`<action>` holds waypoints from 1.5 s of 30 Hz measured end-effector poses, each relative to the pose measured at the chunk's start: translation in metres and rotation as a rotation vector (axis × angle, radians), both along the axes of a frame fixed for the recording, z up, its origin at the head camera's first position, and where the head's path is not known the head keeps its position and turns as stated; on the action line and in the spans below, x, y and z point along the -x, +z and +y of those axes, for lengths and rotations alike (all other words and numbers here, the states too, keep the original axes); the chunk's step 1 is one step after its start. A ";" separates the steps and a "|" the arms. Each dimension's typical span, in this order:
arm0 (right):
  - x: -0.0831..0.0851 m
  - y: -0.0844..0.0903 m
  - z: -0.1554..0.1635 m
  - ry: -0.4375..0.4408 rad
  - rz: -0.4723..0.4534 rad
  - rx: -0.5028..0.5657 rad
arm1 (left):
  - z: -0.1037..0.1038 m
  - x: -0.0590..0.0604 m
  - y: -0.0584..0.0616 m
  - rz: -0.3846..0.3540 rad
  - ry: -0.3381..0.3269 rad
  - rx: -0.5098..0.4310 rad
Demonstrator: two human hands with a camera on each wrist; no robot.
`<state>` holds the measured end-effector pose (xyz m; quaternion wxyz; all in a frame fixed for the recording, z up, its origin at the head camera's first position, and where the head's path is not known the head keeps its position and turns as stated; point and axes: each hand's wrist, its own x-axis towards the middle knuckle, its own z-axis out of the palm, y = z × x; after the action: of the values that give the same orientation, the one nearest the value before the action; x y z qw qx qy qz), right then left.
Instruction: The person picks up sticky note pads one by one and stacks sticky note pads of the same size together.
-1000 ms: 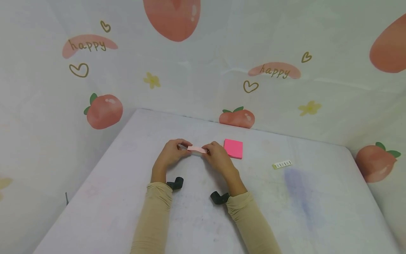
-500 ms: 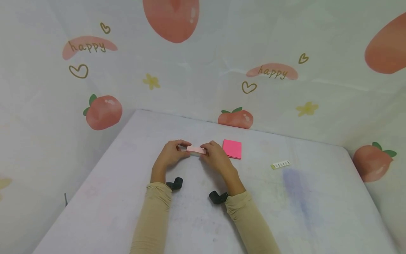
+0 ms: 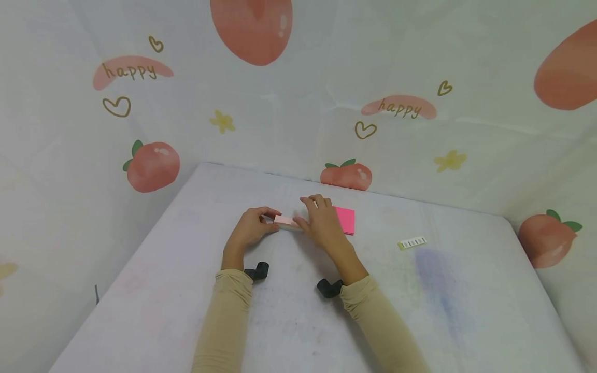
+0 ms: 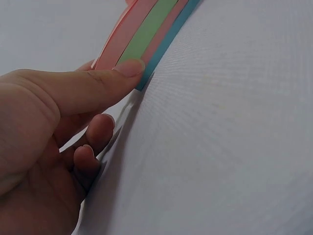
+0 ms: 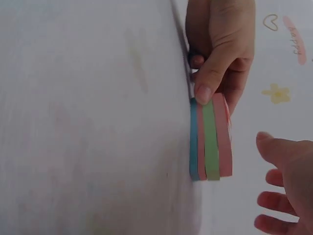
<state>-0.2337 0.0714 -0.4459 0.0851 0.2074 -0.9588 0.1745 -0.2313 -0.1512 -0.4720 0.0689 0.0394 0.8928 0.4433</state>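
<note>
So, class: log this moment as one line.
left hand: pinches striped pad | right hand: open above it | pink notes: on table

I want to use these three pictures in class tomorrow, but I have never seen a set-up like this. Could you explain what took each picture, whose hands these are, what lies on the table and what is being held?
No machine here: a person in tan sleeves works with bare hands, wearing three cameras. The wide picture comes from one on the head, looking down at the white table. The two close-ups come from small black cameras strapped to the wrists.

The left hand pinches one end of a small pad of sticky notes. The wrist pictures show its edge in layers: blue, pink, green and pink. The right hand is beside the pad with fingers relaxed; in its wrist view it is not gripping the pad.

Also on the table: a bright pink square pad, partly behind the right hand, and a small white barcode label further right. The backdrop is a peach-printed cloth.
</note>
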 end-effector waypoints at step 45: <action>-0.005 0.003 0.121 -0.172 -0.213 -0.167 | 0.000 -0.003 0.000 0.004 0.004 0.014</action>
<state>-0.2286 0.1926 -0.4426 -0.0198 0.1112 -0.9878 0.1073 -0.2288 -0.1514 -0.4717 0.0666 0.0382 0.8961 0.4371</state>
